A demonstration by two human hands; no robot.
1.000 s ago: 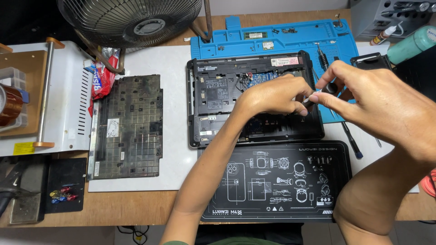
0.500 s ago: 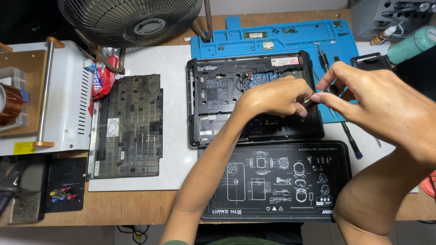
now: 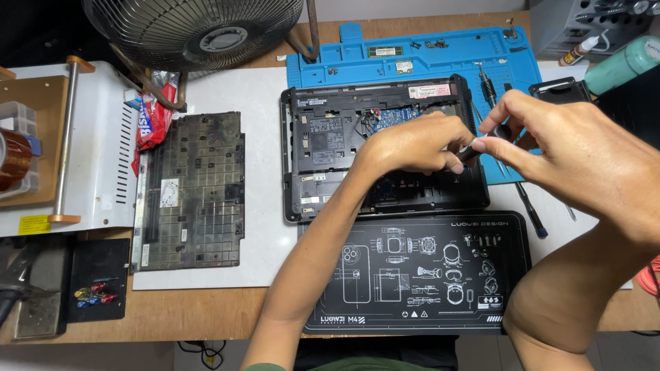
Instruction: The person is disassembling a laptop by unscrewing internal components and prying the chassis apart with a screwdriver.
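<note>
A detached keyboard panel (image 3: 189, 192) is laid flat on the bench (image 3: 206, 309). Over the opened laptop base (image 3: 330, 148), the left hand (image 3: 416, 144) is closed on a small dark tool (image 3: 471, 152), whose top is pinched by the right hand (image 3: 577, 161).

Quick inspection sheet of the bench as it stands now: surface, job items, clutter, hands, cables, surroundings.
Surface: wooden bench carrying a white sheet, a blue silicone mat and a black printed mat.
Job's things: opened black laptop base, circuit board exposed; small dark tool held over it.
Clutter: detached dark keyboard panel, loose black screwdrivers, red snack wrapper.
Hands: left hand and right hand both pinch the tool.
Cables: red and blue wires inside the base.
Surroundings: metal fan, teal bottle.
</note>
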